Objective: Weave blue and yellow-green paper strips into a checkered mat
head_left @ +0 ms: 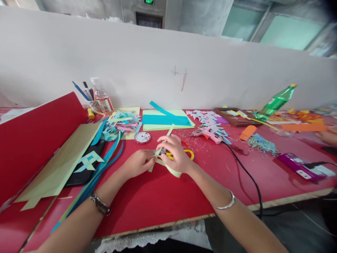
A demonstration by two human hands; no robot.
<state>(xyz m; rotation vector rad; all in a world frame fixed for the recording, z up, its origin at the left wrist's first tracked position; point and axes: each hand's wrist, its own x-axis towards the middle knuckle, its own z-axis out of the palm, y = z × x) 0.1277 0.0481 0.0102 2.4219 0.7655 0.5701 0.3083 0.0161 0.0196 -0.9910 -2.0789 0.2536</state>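
While holding pale paper strips over red table, has L hand and R hand just beside each other, near table's front edge; prob. so to handle narrow stock from two sides at once. Pinches w/ L fingertips brought tight on strip, no gap to speak of; prob. to fix one point on limp paper. Arches R fingers over same strips, bent and part-spread, w/ paper passing b/w thumb and fingers; no way to judge firmness of that hold. Note one strip slanting up past R fingers, another curving under R palm; can't say if touching table.

Find yellow-handled scissors just behind R hand, partly hidden by it; prob. parked there for quick pickup. Pink glue gun farther back on R, nozzle to L, w/ black cable run down over front edge; likely set for R-hand reach.

On L: long blue strips lying lengthwise beside L forearm, prob. to avoid tangling. Woven piece resting on black flat item, maybe to stop mixing w/ cuttings. Small round lid beyond L hand, w/ dark specks inside; contents unclear.
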